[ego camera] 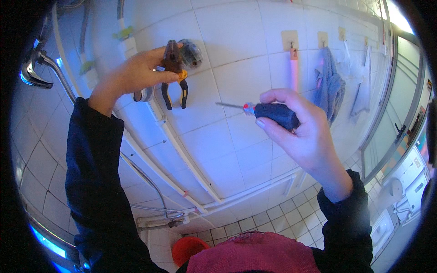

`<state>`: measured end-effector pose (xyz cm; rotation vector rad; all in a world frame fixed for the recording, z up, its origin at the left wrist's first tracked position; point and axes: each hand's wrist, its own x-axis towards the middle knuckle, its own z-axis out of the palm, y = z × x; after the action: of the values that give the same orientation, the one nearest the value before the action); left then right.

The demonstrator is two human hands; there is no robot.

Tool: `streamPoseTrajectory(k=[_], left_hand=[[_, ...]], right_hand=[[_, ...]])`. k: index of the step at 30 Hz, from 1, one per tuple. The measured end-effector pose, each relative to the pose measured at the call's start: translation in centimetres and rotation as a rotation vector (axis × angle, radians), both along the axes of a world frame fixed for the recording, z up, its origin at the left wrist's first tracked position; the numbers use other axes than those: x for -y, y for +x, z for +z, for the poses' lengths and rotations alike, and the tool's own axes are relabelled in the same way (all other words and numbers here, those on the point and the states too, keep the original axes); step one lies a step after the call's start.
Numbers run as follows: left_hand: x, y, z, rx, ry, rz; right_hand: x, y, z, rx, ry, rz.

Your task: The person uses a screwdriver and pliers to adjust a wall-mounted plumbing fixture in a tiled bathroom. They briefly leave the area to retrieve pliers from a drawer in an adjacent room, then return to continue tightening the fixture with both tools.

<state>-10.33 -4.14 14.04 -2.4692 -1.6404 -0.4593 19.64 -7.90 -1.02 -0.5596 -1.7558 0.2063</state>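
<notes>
At the white tiled wall, my left hand grips combination pliers near their pivot, thumb across the front. Their jaws point up, and the black-and-yellow handles hang spread apart. Just behind the pliers is a dark, shiny round fitting on the wall. My left fingers reach behind the pliers beside it; whether they touch it I cannot tell. In my right hand is a screwdriver with a black grip and a clear-and-red collar. Its thin shaft points left, apart from the pliers.
White pipes run down the wall below my left hand. At left hangs a chrome shower head with a metal hose. Wall hooks carry a grey towel. A red basin stands low; a glazed door is at right.
</notes>
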Motion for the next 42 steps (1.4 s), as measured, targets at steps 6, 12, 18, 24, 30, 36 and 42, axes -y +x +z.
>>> streamPoseTrajectory(k=[6, 12, 18, 24, 30, 36, 42], left_hand=[[-0.6, 0.0, -0.1, -0.004, 0.007, -0.003], [-0.5, 0.0, 0.1, -0.044, 0.004, 0.007], [-0.6, 0.2, 0.1, -0.045, 0.016, -0.024], [-0.5, 0.4, 0.1, -0.06, 0.025, -0.027], [-0.7, 0.5, 0.0, -0.055, 0.027, -0.015], [-0.7, 0.4, 0.4, -0.045, -0.013, -0.063], [-0.8, 0.2, 0.4, -0.021, -0.017, -0.03]], right_hand=[[-0.4, -1.6, 1.4, -0.038, 0.113, -0.016], [-1.5, -3.5, 2.4, -0.024, 0.23, -0.077], [-2.6, -4.6, 3.2, -0.065, 0.325, -0.117], [-2.8, -4.8, 3.7, -0.049, 0.322, -0.134], [-2.1, -4.5, 4.4, 0.109, 0.251, -0.249], [-0.5, -4.1, 6.7, 0.364, 0.244, -0.457], [0.5, -4.9, 8.3, 0.476, 0.411, -0.567]])
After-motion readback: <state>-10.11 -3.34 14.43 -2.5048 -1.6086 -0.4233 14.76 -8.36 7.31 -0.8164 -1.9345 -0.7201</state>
